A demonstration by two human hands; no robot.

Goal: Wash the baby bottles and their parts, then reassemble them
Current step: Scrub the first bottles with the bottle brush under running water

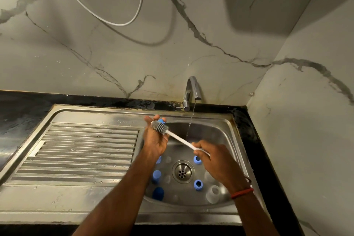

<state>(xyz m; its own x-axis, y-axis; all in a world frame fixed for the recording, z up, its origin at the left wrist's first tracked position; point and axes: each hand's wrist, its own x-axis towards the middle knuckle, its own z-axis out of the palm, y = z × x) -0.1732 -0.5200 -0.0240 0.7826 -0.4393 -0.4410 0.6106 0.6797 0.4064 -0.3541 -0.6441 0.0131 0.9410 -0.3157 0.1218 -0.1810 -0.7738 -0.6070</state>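
My left hand is raised over the sink's left side and holds a small blue bottle part at its fingertips. My right hand grips the white handle of a bottle brush; its grey bristle head lies against the blue part and my left fingers. In the sink basin lie several blue rings and caps, clear nipples and a clear bottle around the drain.
The tap at the back runs a thin stream of water into the basin. A ribbed steel drainboard lies to the left. Black counter borders the sink; marble walls stand behind and at the right.
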